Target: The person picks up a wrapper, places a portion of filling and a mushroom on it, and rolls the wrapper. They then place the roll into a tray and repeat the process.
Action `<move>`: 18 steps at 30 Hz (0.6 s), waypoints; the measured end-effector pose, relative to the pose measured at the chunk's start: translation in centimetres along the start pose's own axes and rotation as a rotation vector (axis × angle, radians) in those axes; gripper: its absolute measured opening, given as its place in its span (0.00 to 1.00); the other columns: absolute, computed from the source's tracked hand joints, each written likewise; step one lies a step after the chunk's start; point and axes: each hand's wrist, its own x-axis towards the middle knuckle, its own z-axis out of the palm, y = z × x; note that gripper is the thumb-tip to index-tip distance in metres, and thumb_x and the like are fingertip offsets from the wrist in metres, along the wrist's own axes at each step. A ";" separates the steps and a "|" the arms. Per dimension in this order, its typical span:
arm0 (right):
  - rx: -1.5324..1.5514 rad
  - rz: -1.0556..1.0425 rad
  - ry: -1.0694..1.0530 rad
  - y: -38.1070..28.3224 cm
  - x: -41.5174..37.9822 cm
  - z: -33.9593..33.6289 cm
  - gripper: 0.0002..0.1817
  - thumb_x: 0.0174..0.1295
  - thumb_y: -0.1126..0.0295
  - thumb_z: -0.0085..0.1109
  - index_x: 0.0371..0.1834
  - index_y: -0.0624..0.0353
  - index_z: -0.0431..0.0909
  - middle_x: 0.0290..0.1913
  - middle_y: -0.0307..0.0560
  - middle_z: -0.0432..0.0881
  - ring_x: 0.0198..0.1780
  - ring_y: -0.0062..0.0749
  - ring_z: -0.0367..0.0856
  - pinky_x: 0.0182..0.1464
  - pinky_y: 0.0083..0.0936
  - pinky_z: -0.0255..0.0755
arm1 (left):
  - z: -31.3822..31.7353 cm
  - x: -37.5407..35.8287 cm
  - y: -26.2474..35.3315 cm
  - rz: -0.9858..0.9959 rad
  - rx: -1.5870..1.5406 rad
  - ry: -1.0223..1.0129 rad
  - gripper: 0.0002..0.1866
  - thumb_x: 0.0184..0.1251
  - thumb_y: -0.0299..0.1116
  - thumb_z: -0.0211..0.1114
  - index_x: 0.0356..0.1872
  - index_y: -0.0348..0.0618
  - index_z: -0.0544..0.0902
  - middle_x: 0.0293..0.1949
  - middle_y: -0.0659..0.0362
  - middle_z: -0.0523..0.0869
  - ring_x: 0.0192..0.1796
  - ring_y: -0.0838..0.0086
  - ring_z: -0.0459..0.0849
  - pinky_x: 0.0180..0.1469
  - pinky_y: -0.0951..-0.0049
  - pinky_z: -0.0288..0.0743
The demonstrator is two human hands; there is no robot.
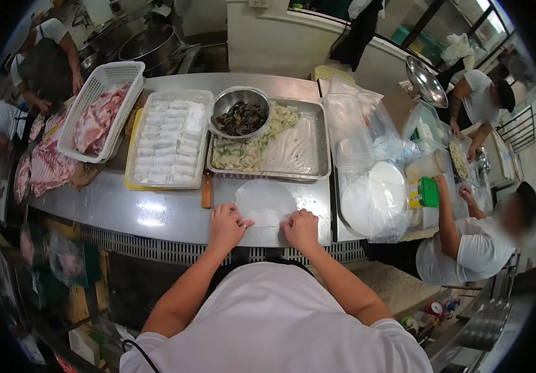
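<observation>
A round, translucent rice paper wrapper lies flat on the steel table in front of me, its near edge folded over. My left hand is closed on the left side of that near edge, thumb pointing inward. On the opposite side, my right hand pinches the edge with curled fingers. Whether filling lies under the fold is hard to see. Just beyond the wrapper is a metal tray holding a pale chopped filling. A steel bowl of dark pieces, perhaps mushrooms, sits on the tray.
Left of the tray, a white plastic tray holds rows of white rolls. A wooden handle lies between the trays. Farther left is a white basket of raw meat. Stacked round wrappers lie right. Co-workers stand at both sides.
</observation>
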 end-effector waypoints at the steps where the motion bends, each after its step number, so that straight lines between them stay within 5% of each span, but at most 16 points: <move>1: -0.001 0.035 -0.019 -0.3 0.0 -0.1 0.16 0.65 0.62 0.78 0.49 0.59 0.91 0.49 0.53 0.87 0.55 0.53 0.83 0.62 0.51 0.71 | -0.2 0.5 0.2 -0.027 0.010 -0.022 0.19 0.60 0.44 0.86 0.27 0.42 0.87 0.55 0.55 0.86 0.64 0.54 0.79 0.68 0.52 0.69; 4: -0.064 -0.147 0.223 -0.6 -0.5 0.9 0.22 0.67 0.62 0.75 0.62 0.57 0.87 0.66 0.57 0.83 0.67 0.58 0.80 0.72 0.57 0.70 | -0.3 1.2 0.6 -0.074 0.015 -0.044 0.18 0.60 0.45 0.86 0.30 0.44 0.88 0.54 0.55 0.86 0.65 0.54 0.79 0.68 0.52 0.70; 7: -0.263 -0.472 0.141 -1.6 -2.1 1.1 0.29 0.72 0.59 0.72 0.76 0.50 0.81 0.83 0.61 0.70 0.81 0.66 0.69 0.82 0.66 0.61 | 0.5 1.0 -0.3 0.037 -0.046 0.022 0.14 0.60 0.43 0.86 0.33 0.47 0.91 0.55 0.57 0.86 0.66 0.55 0.79 0.68 0.51 0.69; 13: -0.272 -0.237 0.015 0.3 -5.0 1.7 0.32 0.79 0.44 0.61 0.84 0.38 0.76 0.91 0.61 0.59 0.88 0.75 0.55 0.82 0.80 0.52 | 1.4 0.6 -2.1 0.165 -0.075 0.011 0.09 0.61 0.39 0.84 0.41 0.56 0.98 0.59 0.57 0.87 0.68 0.56 0.79 0.71 0.51 0.68; 17: -0.291 -0.139 0.035 3.4 -6.5 0.9 0.33 0.80 0.42 0.59 0.85 0.36 0.75 0.92 0.62 0.56 0.88 0.77 0.53 0.82 0.80 0.50 | 1.1 0.4 -2.2 0.167 -0.097 0.010 0.10 0.62 0.37 0.83 0.45 0.56 0.99 0.59 0.58 0.87 0.68 0.56 0.79 0.72 0.50 0.68; 18: -0.301 -0.160 0.076 3.7 -6.5 0.5 0.33 0.79 0.45 0.63 0.83 0.43 0.77 0.90 0.65 0.59 0.87 0.77 0.56 0.83 0.75 0.53 | 1.0 0.5 -2.0 0.159 -0.104 0.005 0.10 0.63 0.37 0.82 0.45 0.56 0.99 0.60 0.58 0.87 0.68 0.56 0.79 0.72 0.50 0.67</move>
